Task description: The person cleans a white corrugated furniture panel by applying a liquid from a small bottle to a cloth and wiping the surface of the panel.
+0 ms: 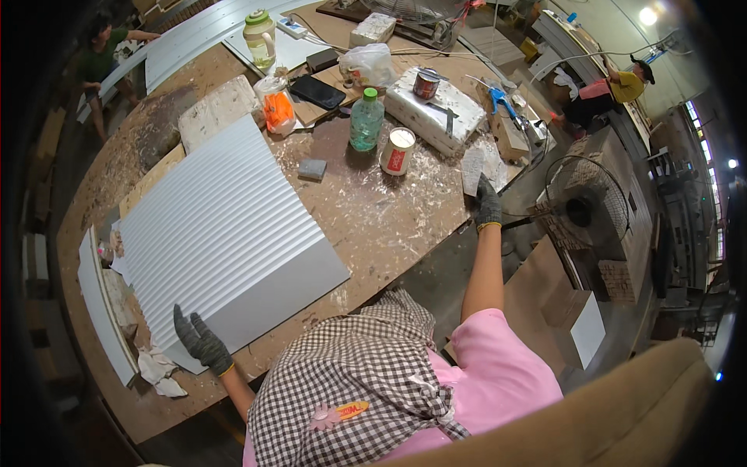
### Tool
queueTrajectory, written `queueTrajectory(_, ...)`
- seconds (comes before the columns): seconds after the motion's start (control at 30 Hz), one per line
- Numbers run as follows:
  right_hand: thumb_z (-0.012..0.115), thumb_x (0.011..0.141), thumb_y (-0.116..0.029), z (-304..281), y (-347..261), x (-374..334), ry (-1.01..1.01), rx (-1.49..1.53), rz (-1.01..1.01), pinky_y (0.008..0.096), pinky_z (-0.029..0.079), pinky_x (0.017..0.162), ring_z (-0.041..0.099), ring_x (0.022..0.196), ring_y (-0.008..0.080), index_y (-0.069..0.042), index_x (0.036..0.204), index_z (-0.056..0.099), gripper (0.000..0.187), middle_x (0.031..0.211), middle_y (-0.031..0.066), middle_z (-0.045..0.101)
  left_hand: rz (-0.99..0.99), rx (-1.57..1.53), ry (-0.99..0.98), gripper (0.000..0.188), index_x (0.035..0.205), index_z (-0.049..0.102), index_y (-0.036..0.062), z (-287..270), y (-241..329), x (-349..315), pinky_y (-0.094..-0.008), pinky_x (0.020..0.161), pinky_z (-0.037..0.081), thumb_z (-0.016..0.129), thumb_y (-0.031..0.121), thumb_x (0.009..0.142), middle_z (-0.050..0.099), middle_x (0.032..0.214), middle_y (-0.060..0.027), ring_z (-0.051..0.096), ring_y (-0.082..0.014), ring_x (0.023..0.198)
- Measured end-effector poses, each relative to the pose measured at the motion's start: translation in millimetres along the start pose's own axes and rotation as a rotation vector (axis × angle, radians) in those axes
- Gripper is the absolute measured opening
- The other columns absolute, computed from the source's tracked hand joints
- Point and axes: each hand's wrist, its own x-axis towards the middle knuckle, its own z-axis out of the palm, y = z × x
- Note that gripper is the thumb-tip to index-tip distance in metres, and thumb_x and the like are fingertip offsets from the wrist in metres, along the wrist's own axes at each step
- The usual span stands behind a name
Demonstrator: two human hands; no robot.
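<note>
My left hand (201,342), in a dark grey knitted glove, rests on the near left edge of a white panel with a ribbed face (218,206), its fingers stretched and apart. The panel lies on the worktable, its smooth side strip toward me. My right hand (488,205), gloved the same, reaches out to the table's right edge. Its fingers close on a thin pale sheet (472,171) that looks like worn paper; the fingertips are partly hidden. A small grey block (313,170) lies beyond the panel.
On the paint-spattered table (342,210) stand a green-capped bottle (366,121), a white tub (398,152), a wrapped block (436,113) with a can, a phone (317,92) and a jug (260,39). A fan (585,204) stands right. Two people (615,89) work farther off.
</note>
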Motion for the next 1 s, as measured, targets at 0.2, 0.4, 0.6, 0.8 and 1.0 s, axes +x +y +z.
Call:
queueTrajectory(0.2, 0.074, 0.077, -0.023, 49, -3, -40, -0.049, -1.332, -0.787, 0.0402, 0.053, 0.088, 0.068, 0.094, 0.0294, -0.014, 0.111, 0.075, 0.036, 0.105, 0.0119, 0.073, 0.131, -0.106, -0.089, 0.041, 0.137, 0.056, -0.0011, 33, 50, 1, -0.0358, 0.111, 0.043, 0.061, 0.001, 0.097, 0.059, 0.139, -0.0141, 0.054, -0.0260, 0.130)
queueTrajectory(0.4, 0.071, 0.077, -0.016, 67, 17, -74, -0.152, -1.558, -0.681, 0.0410, 0.053, 0.097, 0.063, 0.113, 0.0390, -0.007, 0.119, 0.072, 0.043, 0.126, 0.0243, 0.064, 0.793, -0.258, -0.548, 0.039, 0.123, 0.065, -0.0007, 96, 207, -19, -0.0459, 0.109, 0.045, 0.073, 0.011, 0.087, 0.060, 0.136, -0.0209, 0.055, -0.0391, 0.129)
queueTrajectory(0.6, 0.070, 0.085, -0.004, 55, 29, -72, -0.318, -1.047, -0.488, 0.0332, 0.051, 0.099, 0.064, 0.115, 0.0254, 0.002, 0.130, 0.062, 0.046, 0.129, 0.0144, 0.066, 1.120, -0.429, -0.913, 0.040, 0.123, 0.065, 0.0021, 222, 275, -76, -0.0465, 0.112, 0.042, 0.067, 0.024, 0.090, 0.060, 0.135, -0.0198, 0.052, -0.0397, 0.130)
queueTrajectory(0.8, 0.065, 0.095, -0.011, 49, -5, -65, -0.281, 0.304, 0.234, 0.0447, 0.053, 0.102, 0.063, 0.117, 0.0277, 0.000, 0.135, 0.057, 0.042, 0.132, 0.0146, 0.062, 0.876, -0.472, -1.137, 0.047, 0.129, 0.061, 0.0014, 262, 305, -106, -0.0462, 0.113, 0.038, 0.066, 0.029, 0.092, 0.059, 0.136, -0.0206, 0.051, -0.0361, 0.130)
queueTrajectory(1.0, 0.063, 0.095, -0.011, 100, -13, -129, -0.411, 0.670, 0.450, 0.0535, 0.052, 0.103, 0.059, 0.122, 0.0362, 0.000, 0.139, 0.051, 0.047, 0.136, 0.0183, 0.058, 0.435, -0.511, -1.075, 0.066, 0.138, 0.053, 0.0019, 257, 320, -109, -0.0456, 0.113, 0.038, 0.074, 0.038, 0.087, 0.055, 0.140, -0.0225, 0.051, -0.0369, 0.130)
